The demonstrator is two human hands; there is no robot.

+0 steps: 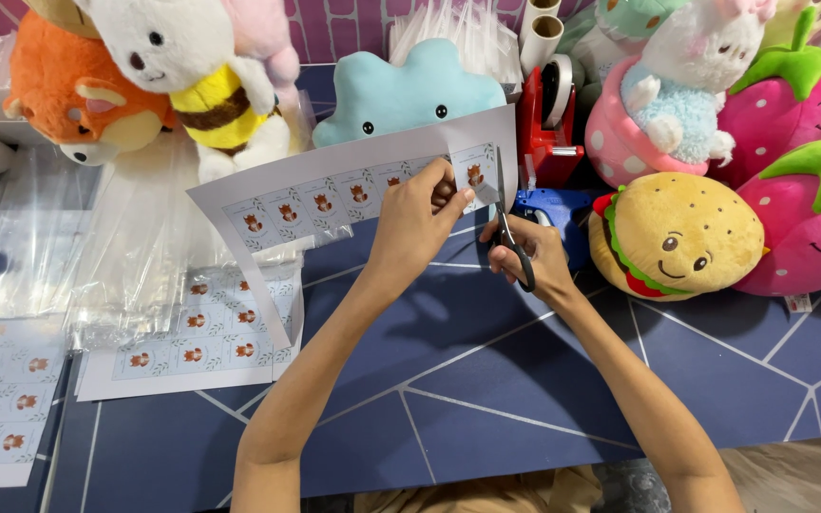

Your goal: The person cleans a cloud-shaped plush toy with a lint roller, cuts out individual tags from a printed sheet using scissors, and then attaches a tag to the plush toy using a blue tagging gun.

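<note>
My left hand [417,220] pinches the right end of a white paper sheet [334,180] printed with a row of small fox-picture labels, holding it up above the table. In my right hand [529,255] is a pair of black-handled scissors [508,228], blades pointing up and cutting into the sheet's right edge beside the last label. More printed label sheets [197,332] lie flat on the blue mat at the left, under the raised sheet.
Plush toys line the back: orange fox [73,90], white bee-striped bear [197,81], blue cloud [406,95], burger [681,237], strawberries [795,100]. A red tape dispenser [548,123] and blue tagging gun [553,204] sit behind the scissors. Clear plastic bags [78,237] lie left.
</note>
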